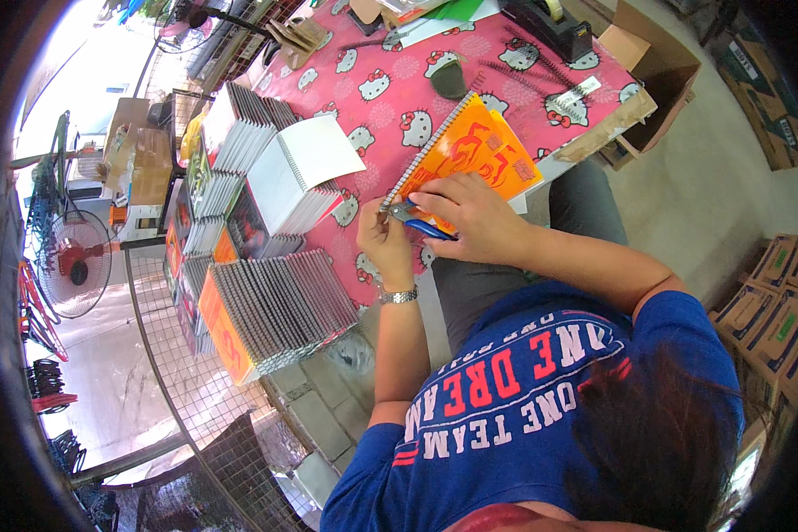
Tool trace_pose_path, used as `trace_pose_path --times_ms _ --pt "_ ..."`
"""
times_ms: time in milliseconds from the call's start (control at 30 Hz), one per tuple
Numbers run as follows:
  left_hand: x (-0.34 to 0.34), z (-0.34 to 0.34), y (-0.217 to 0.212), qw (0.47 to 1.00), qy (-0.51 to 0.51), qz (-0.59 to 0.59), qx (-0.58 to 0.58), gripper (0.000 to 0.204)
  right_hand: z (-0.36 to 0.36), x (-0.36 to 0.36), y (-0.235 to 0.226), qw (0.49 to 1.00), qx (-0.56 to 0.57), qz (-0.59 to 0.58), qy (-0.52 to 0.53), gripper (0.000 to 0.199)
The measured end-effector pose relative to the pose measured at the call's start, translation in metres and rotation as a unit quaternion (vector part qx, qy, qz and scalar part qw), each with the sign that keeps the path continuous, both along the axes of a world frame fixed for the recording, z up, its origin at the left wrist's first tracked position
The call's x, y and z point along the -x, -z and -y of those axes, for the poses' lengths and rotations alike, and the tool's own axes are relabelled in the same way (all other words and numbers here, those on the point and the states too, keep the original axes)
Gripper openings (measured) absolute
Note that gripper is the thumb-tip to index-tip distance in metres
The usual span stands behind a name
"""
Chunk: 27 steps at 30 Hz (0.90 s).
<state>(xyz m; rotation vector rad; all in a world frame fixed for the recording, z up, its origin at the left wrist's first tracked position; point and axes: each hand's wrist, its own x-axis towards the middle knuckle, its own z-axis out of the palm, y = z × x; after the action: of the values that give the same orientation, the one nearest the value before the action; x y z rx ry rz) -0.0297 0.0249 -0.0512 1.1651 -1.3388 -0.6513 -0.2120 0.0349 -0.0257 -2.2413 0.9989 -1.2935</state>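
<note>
An orange spiral notebook [481, 149] lies at a slant on the pink patterned table, its coil running down toward me. At the lower end of that coil, my left hand [383, 239] is closed, its fingertips pinching the coil end. My right hand [477, 220] is wrapped around pliers with blue handles [434, 228]. The jaws of the pliers meet the coil end beside my left fingertips. Whether they grip the wire is too small to tell.
Stacked spiral notebooks [279, 306] stand at the left, with an open white-paged notebook [315, 152] on the pile behind. Loose dark coils [523, 75], a dark green oval object [449, 80] and a black tape dispenser [550, 28] lie farther back. A cardboard box [661, 75] stands at the right.
</note>
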Motion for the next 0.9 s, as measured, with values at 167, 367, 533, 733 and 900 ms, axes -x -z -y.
trace_pose_path --times_ms 167,367,533,733,900 --pt "-0.011 -0.001 0.013 0.995 -0.05 0.08 -0.014 0.021 -0.009 0.0 0.001 0.997 -0.064 -0.035 0.005 0.057" --pt "0.006 -0.014 0.001 0.993 -0.083 -0.068 -0.046 0.009 0.008 0.024 0.003 0.819 -0.5 0.216 -0.181 0.049" --pt "-0.068 -0.061 0.035 0.949 -0.232 -0.188 -0.107 0.027 0.057 0.108 0.059 0.956 -0.236 0.069 0.158 0.051" --pt "-0.108 -0.105 0.071 0.835 -0.325 0.374 -0.238 0.037 0.097 0.145 0.093 0.92 -0.22 -0.183 0.267 0.044" --pt "-0.01 0.025 0.027 0.906 -0.124 0.404 -0.022 0.03 0.18 0.138 0.113 0.942 -0.031 -0.11 0.315 0.035"
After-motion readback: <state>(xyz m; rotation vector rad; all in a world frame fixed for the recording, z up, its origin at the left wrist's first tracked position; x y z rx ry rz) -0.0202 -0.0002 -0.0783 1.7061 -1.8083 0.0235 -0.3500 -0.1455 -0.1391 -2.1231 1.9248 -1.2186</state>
